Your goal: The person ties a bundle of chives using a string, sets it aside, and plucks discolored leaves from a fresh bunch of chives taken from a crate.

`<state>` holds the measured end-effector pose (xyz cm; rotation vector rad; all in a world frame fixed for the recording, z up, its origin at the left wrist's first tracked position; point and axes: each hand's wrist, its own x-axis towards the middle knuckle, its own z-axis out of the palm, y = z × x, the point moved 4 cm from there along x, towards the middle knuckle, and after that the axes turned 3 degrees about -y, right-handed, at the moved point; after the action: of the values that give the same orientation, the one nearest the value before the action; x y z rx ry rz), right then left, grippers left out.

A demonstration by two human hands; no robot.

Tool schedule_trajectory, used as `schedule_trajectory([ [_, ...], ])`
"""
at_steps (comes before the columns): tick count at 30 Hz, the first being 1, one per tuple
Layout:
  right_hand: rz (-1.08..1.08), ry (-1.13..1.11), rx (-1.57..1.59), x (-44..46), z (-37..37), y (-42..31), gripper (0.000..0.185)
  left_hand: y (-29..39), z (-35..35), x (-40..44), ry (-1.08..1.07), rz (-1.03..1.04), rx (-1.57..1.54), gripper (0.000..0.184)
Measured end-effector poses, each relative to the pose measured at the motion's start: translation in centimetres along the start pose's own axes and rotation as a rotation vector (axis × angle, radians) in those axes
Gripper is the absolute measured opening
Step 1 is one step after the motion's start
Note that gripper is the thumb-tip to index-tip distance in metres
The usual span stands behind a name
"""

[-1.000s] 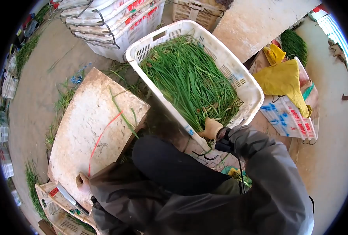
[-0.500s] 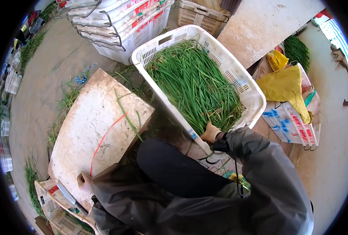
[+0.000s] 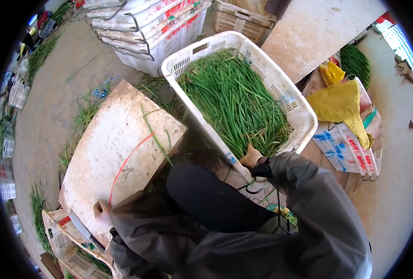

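Note:
A white plastic basket (image 3: 182, 96) stands in front of me, heaped with long green garlic chives (image 3: 234, 95). My right hand (image 3: 251, 156) reaches over its near end, the thumb on top of the chives and the fingers closed around the ends of some, partly hidden among the leaves. My left hand (image 3: 102, 214) rests on the near left edge of a whitish, stained board (image 3: 99, 153), its fingers curled. A thin red string (image 3: 126, 162) runs across the board to that hand; whether the fingers hold it is hidden. Loose green blades (image 3: 151, 132) lie on the board.
A knife (image 3: 84, 232) lies at the board's left edge by a crate (image 3: 57, 232). Stacked white crates (image 3: 169, 42) stand behind the basket. To the right are a pale slab (image 3: 318, 32), a yellow cloth (image 3: 336, 100) and a marked white box (image 3: 341, 146). Greens litter the floor.
The whole view has shifted slightly to the right and down. Both hands stay in about the same places, the right one at the chives and the left on the board.

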<state>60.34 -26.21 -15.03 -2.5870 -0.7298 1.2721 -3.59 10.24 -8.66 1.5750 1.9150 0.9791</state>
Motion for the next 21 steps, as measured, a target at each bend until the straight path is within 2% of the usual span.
schedule_trajectory([
  [2, -0.014, 0.006, 0.006, -1.2, -1.4, -1.4, 0.132, 0.5, 0.1, -0.3, -0.008, -0.028, -0.054, 0.026],
  [5, -0.084, 0.001, 0.048, -2.0, -2.7, -2.1, 0.129, 1.6, 0.0, -0.9, 0.031, 0.063, -0.055, 0.025],
  [8, -0.130, -0.004, 0.074, -2.5, -4.0, -2.8, 0.123, 1.1, 0.0, -0.7, -0.001, 0.025, -0.045, 0.023],
  [9, -0.205, 0.015, 0.157, -3.0, -4.7, -3.0, 0.117, 0.8, 0.1, -0.5, -0.011, 0.022, -0.088, 0.023],
  [12, -0.222, -0.154, 0.286, 1.4, -5.6, 0.8, 0.109, -0.1, 0.2, -0.3, -0.032, 0.009, -0.157, 0.022],
  [13, -0.157, -0.138, 0.112, -0.8, -8.8, -1.4, 0.106, -0.1, 0.2, -0.3, -0.034, 0.005, -0.144, 0.022],
  [16, -0.328, -0.074, -0.003, 3.0, -11.8, 2.0, 0.113, 0.4, 0.2, -0.4, -0.019, -0.002, -0.106, 0.022],
  [19, -0.293, 0.049, -0.169, 2.6, -15.6, 1.5, 0.111, 0.9, 0.1, -0.6, 0.005, -0.019, -0.051, 0.023],
  [21, -0.189, 0.122, -0.098, 1.7, -15.4, 1.5, 0.106, 1.3, 0.2, -1.0, 0.015, -0.029, -0.044, 0.023],
])
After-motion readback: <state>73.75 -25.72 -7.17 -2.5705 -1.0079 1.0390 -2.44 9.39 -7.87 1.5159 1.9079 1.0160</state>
